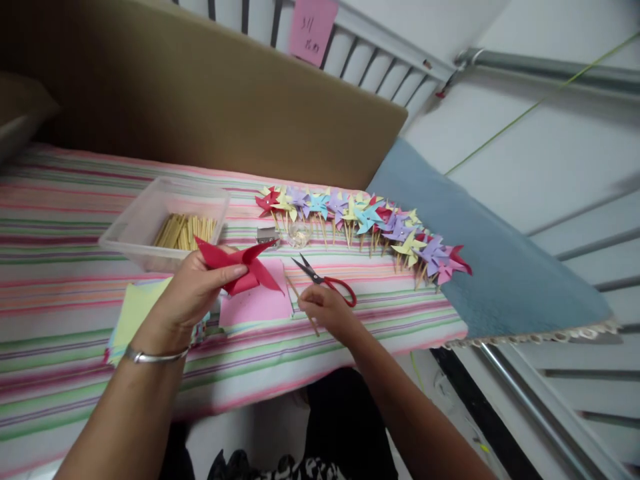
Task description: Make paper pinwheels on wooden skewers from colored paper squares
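Pinched between the thumb and fingers of my left hand is a red paper pinwheel, its blades folded in to the centre. My right hand is closed around a thin wooden stick, which tilts over the striped cloth. Just beyond that hand lie scissors with red handles and blades apart. Below the pinwheel rests a pink paper sheet. A stack of coloured paper, yellow on top, is partly hidden by my left wrist.
A clear plastic box holds many wooden sticks. Near it are a small grey box and a round clear dish. Finished pinwheels on sticks line the table's far right. A cardboard panel stands behind the striped tablecloth.
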Demonstrator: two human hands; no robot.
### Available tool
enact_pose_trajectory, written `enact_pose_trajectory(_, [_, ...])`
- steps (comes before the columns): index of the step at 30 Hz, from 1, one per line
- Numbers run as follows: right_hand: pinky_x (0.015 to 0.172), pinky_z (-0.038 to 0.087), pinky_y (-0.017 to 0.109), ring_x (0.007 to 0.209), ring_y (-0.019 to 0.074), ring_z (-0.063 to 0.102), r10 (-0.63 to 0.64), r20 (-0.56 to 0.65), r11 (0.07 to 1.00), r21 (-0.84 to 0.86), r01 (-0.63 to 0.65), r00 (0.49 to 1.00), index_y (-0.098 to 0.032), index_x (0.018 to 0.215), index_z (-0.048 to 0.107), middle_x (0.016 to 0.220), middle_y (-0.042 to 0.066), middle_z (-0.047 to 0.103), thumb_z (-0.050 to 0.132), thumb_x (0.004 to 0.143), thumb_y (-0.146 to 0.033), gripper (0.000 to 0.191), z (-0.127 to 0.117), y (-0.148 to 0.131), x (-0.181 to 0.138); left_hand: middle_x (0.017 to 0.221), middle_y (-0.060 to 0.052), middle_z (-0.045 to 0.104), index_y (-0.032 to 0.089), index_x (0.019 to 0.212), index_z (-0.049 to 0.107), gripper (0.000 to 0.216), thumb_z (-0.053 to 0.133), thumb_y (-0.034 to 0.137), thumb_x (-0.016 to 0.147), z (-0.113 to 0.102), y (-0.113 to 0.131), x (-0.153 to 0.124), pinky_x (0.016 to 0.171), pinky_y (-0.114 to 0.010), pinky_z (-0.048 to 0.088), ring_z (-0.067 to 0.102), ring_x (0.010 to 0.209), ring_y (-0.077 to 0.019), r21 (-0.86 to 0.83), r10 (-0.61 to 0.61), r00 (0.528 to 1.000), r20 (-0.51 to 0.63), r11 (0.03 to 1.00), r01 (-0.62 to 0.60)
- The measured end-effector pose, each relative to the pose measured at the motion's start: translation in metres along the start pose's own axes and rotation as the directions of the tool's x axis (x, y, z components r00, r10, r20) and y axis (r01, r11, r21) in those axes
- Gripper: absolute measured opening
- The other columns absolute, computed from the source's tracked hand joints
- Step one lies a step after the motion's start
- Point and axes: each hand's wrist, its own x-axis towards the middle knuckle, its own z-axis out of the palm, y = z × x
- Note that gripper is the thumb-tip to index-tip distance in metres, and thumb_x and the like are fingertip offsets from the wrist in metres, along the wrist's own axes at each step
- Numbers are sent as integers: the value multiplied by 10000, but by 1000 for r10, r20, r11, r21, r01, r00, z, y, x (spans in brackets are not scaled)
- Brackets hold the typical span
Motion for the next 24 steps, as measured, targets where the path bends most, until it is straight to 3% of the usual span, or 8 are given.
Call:
enact_pose_trajectory(3, [602, 420, 242, 605, 108, 535, -34, -65, 910, 410, 58, 997, -180, 878, 611, 665, -34, 583, 602, 745, -231, 142, -4, -23, 18, 558, -8, 577, 173, 639, 669, 151, 782, 272, 630, -2, -1, 0, 511, -257, 425, 505, 528, -126, 59, -21, 998, 52, 998, 18])
enact_pose_trajectory(5, [617, 441, 244, 623, 112, 560, -66, -82, 839, 536, 99, 994, -178, 879, 608, 675, -26, 599, 611, 729, -228, 157, 3, -35, 29, 622, -28, 612, 164, 663, 682, 150, 785, 266, 626, -2, -2, 0, 537, -267, 448, 540, 580, -144, 113, -33, 996, 79, 993, 24])
enact_pose_trajectory(8, [495, 388, 201, 529, 92, 517, -69, -71, 767, 634, 99, 995, -189, 806, 580, 621, -39, 580, 618, 731, -239, 98, 19, -45, 42, 670, -44, 636, 158, 657, 689, 138, 776, 265, 645, 0, -4, 1, 604, -284, 474, 573, 644, -161, 170, -38, 993, 113, 985, 18])
enact_pose_trajectory(11, [440, 320, 187, 471, 73, 448, -75, -87, 796, 595, 112, 993, -192, 739, 584, 575, -52, 540, 622, 769, -286, 107, 26, -43, 46, 674, -48, 638, 160, 655, 694, 139, 762, 280, 671, 3, -5, 3, 636, -292, 476, 582, 668, -170, 188, -13, 994, 109, 982, -7])
enact_pose_trajectory(14, [469, 348, 212, 485, 85, 458, -104, -125, 858, 490, 152, 987, -188, 711, 639, 592, -32, 563, 570, 832, -354, 217, 24, -37, 43, 702, -49, 640, 167, 682, 694, 122, 752, 274, 689, 10, -7, 4, 665, -303, 483, 591, 708, -184, 213, 15, 997, 80, 977, -32])
enact_pose_trajectory(19, [693, 435, 275, 758, 154, 590, -270, -216, 900, 290, 326, 938, -221, 867, 733, 779, 19, 653, 481, 901, -312, 270, 17, -29, 39, 756, -46, 671, 188, 717, 711, 51, 730, 235, 715, 28, -12, 5, 722, -311, 492, 613, 763, -193, 285, 58, 995, 84, 955, -79])
enact_pose_trajectory(24, [794, 431, 310, 718, 157, 555, -349, -258, 874, 259, 412, 901, -242, 877, 749, 685, 3, 615, 514, 873, -208, 237, 14, -26, 37, 807, -52, 695, 222, 750, 739, 39, 715, 198, 731, 35, -23, 7, 789, -318, 490, 624, 842, -201, 386, 221, 972, 83, 892, -235])
